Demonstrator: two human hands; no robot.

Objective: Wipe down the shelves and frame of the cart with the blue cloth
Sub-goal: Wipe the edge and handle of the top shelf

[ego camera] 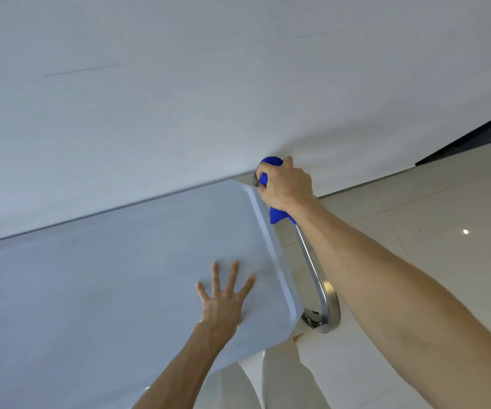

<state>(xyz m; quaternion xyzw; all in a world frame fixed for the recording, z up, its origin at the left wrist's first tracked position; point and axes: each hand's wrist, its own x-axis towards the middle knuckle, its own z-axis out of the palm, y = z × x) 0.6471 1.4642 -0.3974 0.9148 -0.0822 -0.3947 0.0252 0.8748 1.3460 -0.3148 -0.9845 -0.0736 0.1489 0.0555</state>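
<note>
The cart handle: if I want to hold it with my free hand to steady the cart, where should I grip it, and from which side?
Probably grip the bare straight middle of the chrome handle, coming from the outer side, away from the top shelf. The right hand already covers the far end with the blue cloth, and the near end curves sharply into its bracket.

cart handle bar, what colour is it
Shiny silver metal handle bar, seen in the head view; the blue cloth covers its far end.

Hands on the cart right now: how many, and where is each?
2. The left hand lies flat with spread fingers on the top shelf near its corner. The right hand grips the blue cloth around the far end of the chrome handle.
</note>
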